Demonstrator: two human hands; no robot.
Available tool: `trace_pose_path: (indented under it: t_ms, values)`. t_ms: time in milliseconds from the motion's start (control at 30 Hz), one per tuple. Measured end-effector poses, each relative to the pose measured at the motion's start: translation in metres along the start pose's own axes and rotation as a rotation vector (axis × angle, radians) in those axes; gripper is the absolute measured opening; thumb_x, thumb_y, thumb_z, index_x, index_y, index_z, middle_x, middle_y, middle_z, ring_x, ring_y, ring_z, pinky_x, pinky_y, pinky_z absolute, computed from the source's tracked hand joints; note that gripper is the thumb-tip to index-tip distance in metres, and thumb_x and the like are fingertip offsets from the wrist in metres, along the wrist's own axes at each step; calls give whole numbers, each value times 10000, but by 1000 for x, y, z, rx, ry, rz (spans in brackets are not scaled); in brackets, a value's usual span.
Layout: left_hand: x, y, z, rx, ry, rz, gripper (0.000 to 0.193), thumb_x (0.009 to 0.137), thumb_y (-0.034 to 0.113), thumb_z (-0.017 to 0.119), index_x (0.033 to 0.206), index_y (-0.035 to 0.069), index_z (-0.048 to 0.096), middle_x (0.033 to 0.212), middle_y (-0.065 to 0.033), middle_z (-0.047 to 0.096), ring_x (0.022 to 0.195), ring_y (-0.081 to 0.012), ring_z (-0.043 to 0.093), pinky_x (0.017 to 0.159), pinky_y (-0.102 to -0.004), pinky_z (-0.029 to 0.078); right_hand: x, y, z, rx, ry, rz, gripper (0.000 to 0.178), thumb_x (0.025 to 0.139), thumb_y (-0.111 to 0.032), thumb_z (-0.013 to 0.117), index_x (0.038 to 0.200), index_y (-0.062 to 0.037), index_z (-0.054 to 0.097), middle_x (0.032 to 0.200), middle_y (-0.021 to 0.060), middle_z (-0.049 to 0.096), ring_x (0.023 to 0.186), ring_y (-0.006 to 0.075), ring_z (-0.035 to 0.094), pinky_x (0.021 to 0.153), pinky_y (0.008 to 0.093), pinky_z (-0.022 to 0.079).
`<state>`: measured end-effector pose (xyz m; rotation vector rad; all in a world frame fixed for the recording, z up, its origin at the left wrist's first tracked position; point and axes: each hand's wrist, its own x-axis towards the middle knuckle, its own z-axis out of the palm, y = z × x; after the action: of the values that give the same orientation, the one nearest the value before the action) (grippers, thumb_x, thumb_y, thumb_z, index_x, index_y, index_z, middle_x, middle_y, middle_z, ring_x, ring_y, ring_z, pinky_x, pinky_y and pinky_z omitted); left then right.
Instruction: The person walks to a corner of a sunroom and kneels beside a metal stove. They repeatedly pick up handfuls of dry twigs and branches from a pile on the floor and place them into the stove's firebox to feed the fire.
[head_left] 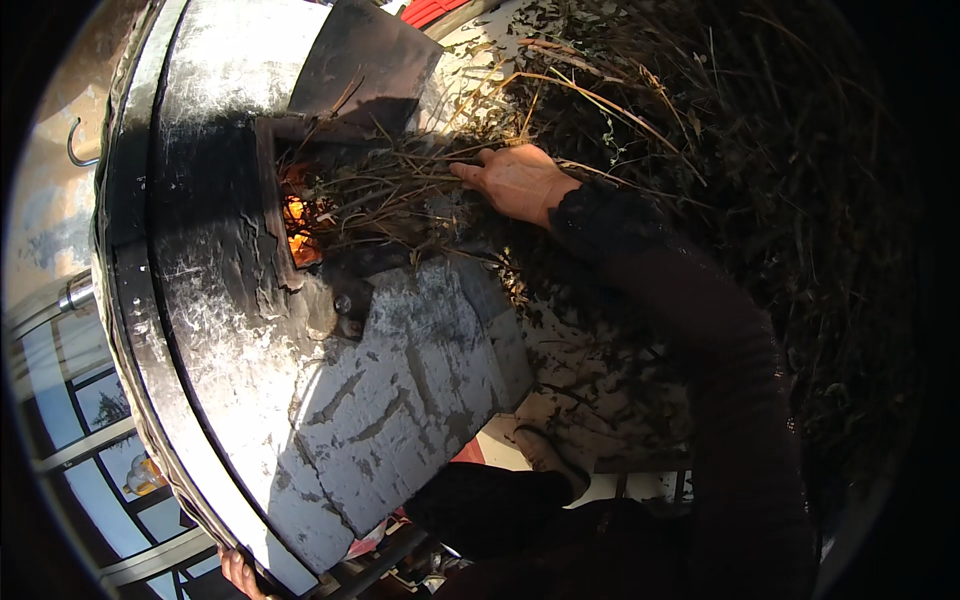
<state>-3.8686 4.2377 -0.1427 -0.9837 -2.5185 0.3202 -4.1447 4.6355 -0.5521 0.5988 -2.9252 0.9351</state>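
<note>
While stalks crowd the opening's edge, right grip and left grip show unclear closure.

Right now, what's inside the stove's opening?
Orange flames and dry stalks show inside the opening. The stalks cover much of it, so what lies deeper can't be seen.

Got 1 curved metal hook by a blotchy tan wall, some gridded window panes, and something red up top.

Pale floor, heaped dry stalks, scattered leaves
</note>
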Motion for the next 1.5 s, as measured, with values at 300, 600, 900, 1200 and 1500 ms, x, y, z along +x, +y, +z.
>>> trace_pose_path:
  t_ms: [300,600,900,1200,1500]
  values:
    - [-3,1,-25,-26,-316,-180,630,1004,499,192,1389,57,423,1421,-185,428,1355,-394,323,1134,-546,205,6,-3,13,-22,137,-23,480,874,-98,494,1355,-100,496,963,139,629,861,310,637,687,412,510]
    - [-1,4,-23,6,-348,-251,645,995,538,191,1385,80,425,1436,-165,415,1354,-378,330,1141,-526,197,-16,0,9,-57,4,95,556,902,-75,508,1444,-86,387,1087,160,604,994,323,606,824,385,487]
    - [0,-1,-25,10,-368,-243,658,988,544,197,1380,74,440,1435,-185,416,1357,-391,319,1137,-534,192,-30,18,-16,83,106,-64,295,914,-143,487,1166,-77,626,790,134,668,761,338,664,615,442,526]
    - [-4,1,-22,-32,-291,-212,652,985,515,185,1391,69,434,1426,-181,435,1355,-396,330,1144,-544,176,11,-3,-21,-33,87,-161,196,832,-137,573,991,-81,674,875,102,695,836,302,679,686,398,549]
    - [-7,2,-24,-58,-300,-217,639,993,510,187,1359,59,451,1420,-185,438,1339,-408,345,1129,-559,212,13,20,-23,-98,-28,-98,610,791,-434,697,1214,-35,513,979,158,623,895,304,628,736,418,508]
